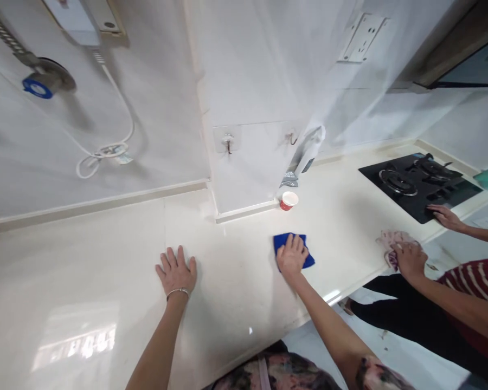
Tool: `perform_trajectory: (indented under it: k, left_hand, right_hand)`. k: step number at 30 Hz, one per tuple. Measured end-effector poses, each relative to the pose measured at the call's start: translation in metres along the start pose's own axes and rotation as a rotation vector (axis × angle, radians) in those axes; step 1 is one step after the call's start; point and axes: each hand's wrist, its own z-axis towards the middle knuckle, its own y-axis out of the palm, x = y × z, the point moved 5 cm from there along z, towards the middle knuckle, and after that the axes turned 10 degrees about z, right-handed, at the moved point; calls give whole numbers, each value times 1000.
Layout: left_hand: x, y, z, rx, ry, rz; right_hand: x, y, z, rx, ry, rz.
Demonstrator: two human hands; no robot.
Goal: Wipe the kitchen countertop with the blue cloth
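Note:
My left hand [177,273] lies flat on the pale countertop [223,303], fingers spread, with a thin bracelet at the wrist. It holds nothing. My right hand [291,254] presses down on a folded blue cloth [309,261], which lies flat on the counter and shows around the fingers. Just beyond the cloth, a small red and white paper cup [288,201] stands upright near the corner of the wall.
At the right, another person's hand [410,260] holds a pinkish cloth [392,238]; their other hand [445,216] rests by the black gas hob [410,184]. Wall hooks [228,145], a silver packet [289,180] and a coiled white cable [106,151] are behind.

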Motion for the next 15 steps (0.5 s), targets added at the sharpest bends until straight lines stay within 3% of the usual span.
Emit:
perform_trajectory:
  k: [2, 5, 8, 11, 15]
  left_hand:
    - [0, -1, 0, -3, 1, 6]
    - [-1, -2, 1, -11, 13, 0]
    - [-2, -4, 1, 15, 19, -9]
    - [-1, -5, 3, 32, 37, -24]
    - [4, -10, 5, 14, 74, -10]
  right_hand:
    - [-59, 8, -8, -119, -99, 54]
    - [-135, 8, -49, -314, -322, 183]
    - [-175, -4, -106, -479, -579, 352]
    - [-171, -18, -148, -555, -709, 470]
    - [-121, -28, -162, -540, -680, 500]
